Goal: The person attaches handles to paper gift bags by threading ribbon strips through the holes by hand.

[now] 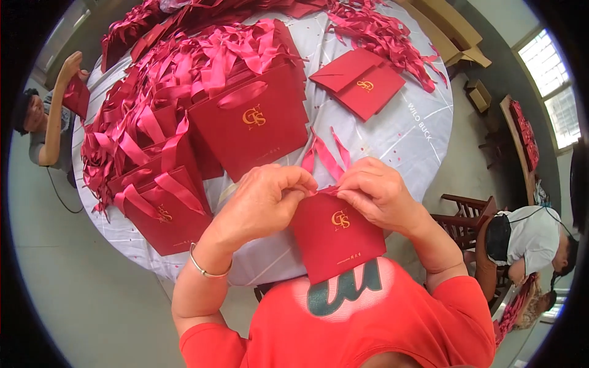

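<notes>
A small red paper gift bag (pixel 338 236) with a gold emblem hangs flat at the table's near edge, against my shirt. My left hand (pixel 273 193) pinches its top edge near the left corner, where the ribbon goes in. Close beside it, my right hand (pixel 374 190) is closed, thumb against fingers, on the ribbon at the same top edge. The ends of the pink-red ribbon (pixel 325 156) stick up beyond the bag between my hands. Fingertips hide how the ribbon passes through the bag.
Stacked red bags with ribbon handles (pixel 245 116) cover the table's left. Flat red bags (pixel 365 86) lie at the far right, beside a pile of loose ribbons (pixel 380 30). The table has a pale cloth (pixel 423 147). Other people sit left and right; a wooden chair (pixel 463 214) stands right.
</notes>
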The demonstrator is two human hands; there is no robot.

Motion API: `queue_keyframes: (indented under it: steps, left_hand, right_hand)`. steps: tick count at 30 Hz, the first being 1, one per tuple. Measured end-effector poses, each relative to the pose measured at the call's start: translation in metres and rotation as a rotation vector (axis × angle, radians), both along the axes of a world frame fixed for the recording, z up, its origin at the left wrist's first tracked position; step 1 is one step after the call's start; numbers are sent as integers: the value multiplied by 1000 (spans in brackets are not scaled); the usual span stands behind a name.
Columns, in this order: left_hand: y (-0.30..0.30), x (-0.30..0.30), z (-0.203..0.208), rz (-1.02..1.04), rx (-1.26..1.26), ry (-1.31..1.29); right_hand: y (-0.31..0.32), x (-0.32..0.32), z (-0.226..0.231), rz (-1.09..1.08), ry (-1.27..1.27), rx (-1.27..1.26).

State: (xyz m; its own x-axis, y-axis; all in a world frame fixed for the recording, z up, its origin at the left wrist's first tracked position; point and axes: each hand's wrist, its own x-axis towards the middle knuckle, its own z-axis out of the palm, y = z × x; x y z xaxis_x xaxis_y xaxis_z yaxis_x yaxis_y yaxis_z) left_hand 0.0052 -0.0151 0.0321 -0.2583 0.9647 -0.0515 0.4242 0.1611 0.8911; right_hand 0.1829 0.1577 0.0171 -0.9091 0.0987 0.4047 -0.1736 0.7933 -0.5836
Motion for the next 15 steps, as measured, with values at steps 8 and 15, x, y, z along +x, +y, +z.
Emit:
queue_keyframes:
  steps: [8, 15]
  left_hand:
    - [1, -7, 2, -147, -250, -360]
    - [6, -4, -10, -113, -394, -658]
  right_hand:
    - [-1, 9, -3, -73, -57, -133]
    - [-15, 10, 14, -122, 139, -9]
